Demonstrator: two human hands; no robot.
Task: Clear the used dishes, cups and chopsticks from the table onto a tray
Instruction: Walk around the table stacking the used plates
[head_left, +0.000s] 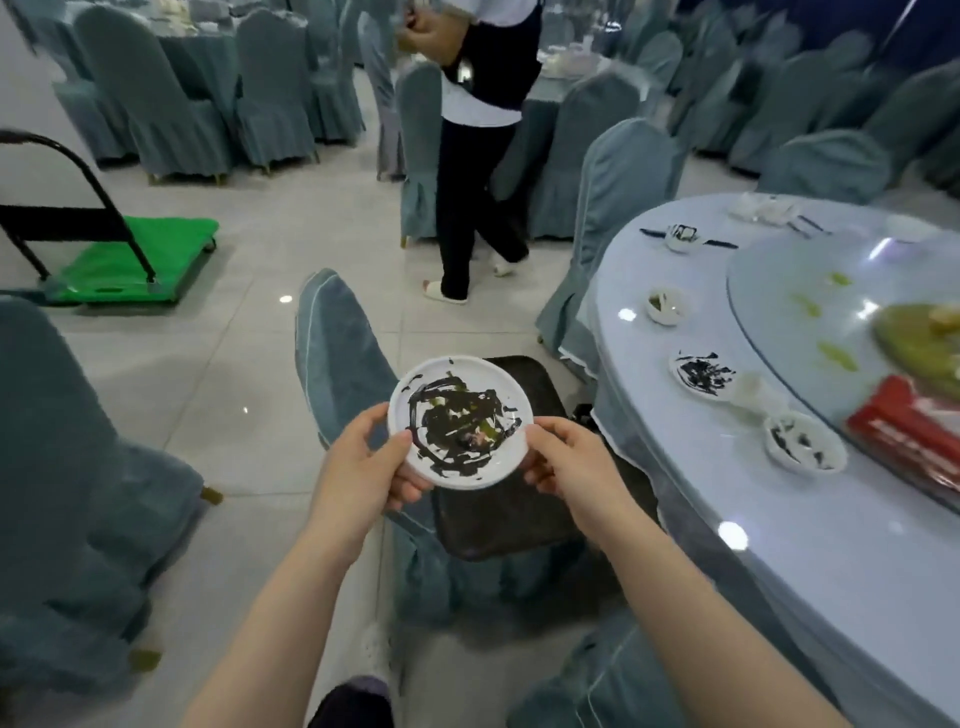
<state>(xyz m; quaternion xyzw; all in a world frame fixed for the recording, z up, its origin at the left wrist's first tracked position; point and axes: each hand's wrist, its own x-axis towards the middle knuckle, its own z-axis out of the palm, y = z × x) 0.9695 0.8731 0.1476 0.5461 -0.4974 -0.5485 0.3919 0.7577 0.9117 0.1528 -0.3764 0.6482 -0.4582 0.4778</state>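
A round white plate (460, 422) smeared with dark sauce is held over a dark rectangular tray (511, 512) on a chair seat. The left hand (363, 467) pinches its 8 o'clock rim, the right hand (569, 462) its 4 o'clock rim. At 3 o'clock, the round pale-blue table (675, 467) carries soiled white bowls (804, 449).

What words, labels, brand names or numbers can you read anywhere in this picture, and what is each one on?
No text can be read here.
Red packet on the table's glass turntable: faint pale marks on it, too blurred to read.
White plate held by the left hand and right hand: only dark sauce smears, no lettering.
Green cart on the floor: no label visible.
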